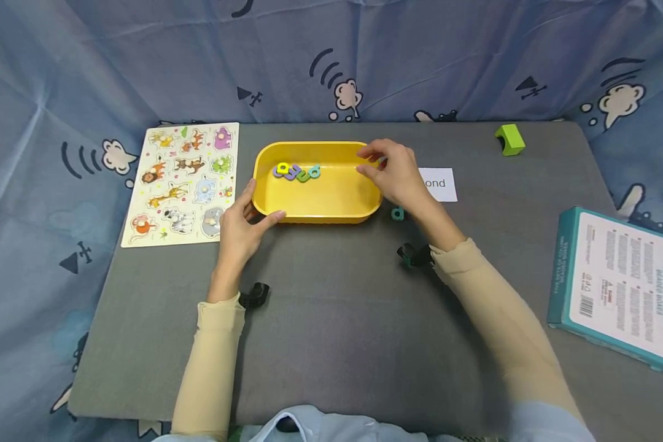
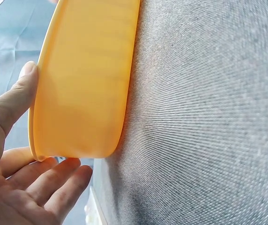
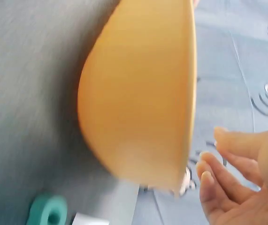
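A yellow tray lies on the grey table, with several small plastic letters in purple, yellow, green and teal grouped in its left half. My left hand holds the tray's near left corner, thumb on the long side and fingers against the short end. Over the right end hovers my right hand, fingers loosely bent and nothing between them; the right wrist view has it just off the rim. A teal letter sits on the table beneath the right wrist. Partly hidden by that hand is a white card reading "ond".
An animal puzzle board lies left of the tray. At the back right stands a green arch block. A teal and white box is at the right edge. Blue patterned cloth hangs behind the table.
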### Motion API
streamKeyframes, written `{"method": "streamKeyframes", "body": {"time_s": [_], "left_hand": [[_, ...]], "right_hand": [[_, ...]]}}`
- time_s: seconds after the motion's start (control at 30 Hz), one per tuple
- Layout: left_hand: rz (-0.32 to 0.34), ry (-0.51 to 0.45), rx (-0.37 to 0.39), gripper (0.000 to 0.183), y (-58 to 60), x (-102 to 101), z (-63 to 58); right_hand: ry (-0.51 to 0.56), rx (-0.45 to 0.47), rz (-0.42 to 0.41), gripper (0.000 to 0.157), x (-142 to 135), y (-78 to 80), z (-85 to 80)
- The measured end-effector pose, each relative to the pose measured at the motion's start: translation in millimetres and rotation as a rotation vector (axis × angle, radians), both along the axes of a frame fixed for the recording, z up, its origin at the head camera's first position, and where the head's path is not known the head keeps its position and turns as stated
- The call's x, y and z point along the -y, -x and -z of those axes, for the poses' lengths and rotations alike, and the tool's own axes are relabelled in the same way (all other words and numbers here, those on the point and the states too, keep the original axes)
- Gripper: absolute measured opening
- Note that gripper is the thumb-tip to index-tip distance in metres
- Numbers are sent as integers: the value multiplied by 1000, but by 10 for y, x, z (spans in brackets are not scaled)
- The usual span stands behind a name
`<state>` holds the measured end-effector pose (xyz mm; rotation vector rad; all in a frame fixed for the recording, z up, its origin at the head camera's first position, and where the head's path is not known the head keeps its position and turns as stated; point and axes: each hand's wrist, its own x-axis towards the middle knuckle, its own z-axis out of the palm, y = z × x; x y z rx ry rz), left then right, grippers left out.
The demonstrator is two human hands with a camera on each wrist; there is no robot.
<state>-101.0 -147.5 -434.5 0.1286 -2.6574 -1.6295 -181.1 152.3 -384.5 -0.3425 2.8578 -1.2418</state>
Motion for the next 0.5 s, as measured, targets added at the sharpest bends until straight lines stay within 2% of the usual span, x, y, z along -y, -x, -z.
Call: {"method": "streamKeyframes", "body": {"time_s": [0.17, 0.4, 0.5], "left_hand": [[-2, 0, 3, 93, -1, -12, -23], [6, -6, 7, 93, -6, -8, -17], [7, -6, 1, 93, -7, -5, -15]], "right_hand": [[-50, 61, -124, 29, 300, 101, 75], [-108, 196, -281, 44, 616, 233, 214], [-119, 203, -335, 46, 734, 254, 242]]}}
